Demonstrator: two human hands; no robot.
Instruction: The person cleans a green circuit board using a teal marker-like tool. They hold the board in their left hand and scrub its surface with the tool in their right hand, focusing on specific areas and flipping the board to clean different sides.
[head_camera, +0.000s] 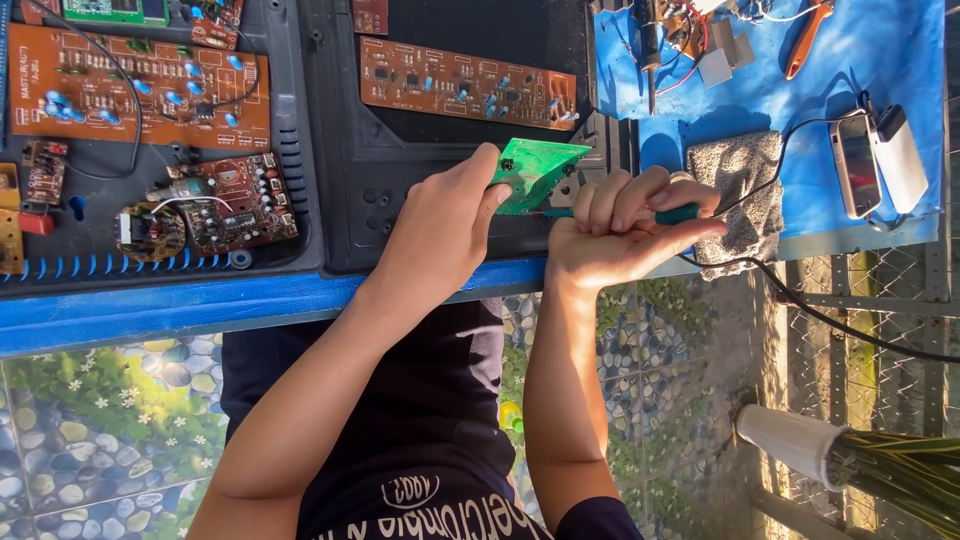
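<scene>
**Two hands working on a small green circuit board**

The left hand (440, 225) is pinching a small green circuit board (535, 170) by its near edge, thumb and fingers closed in a narrow grip on it, and is holding it tilted just above the black plastic housing (440, 120) lying on the blue tabletop (150, 310). The right hand (625, 225) is curling tight around a teal-handled tool (680, 213), its grip fully wrapped on the handle, with the tool's front end reaching toward the lower edge of the green board; the tip itself is hidden behind the fingers. A black cord (800, 300) is trailing from the handle end off the tabletop's edge.

Just beyond the right hand a grey folded cloth (738, 195) is lying on the blue surface. Further right, a phone (855, 165) and a white power bank (900, 155) are sitting side by side. A long brown circuit board (465, 82) is resting inside the black housing, above the green one. To the left, a larger brown board (140, 85) and a small reddish board (235, 200) are lying in another dark casing.
</scene>
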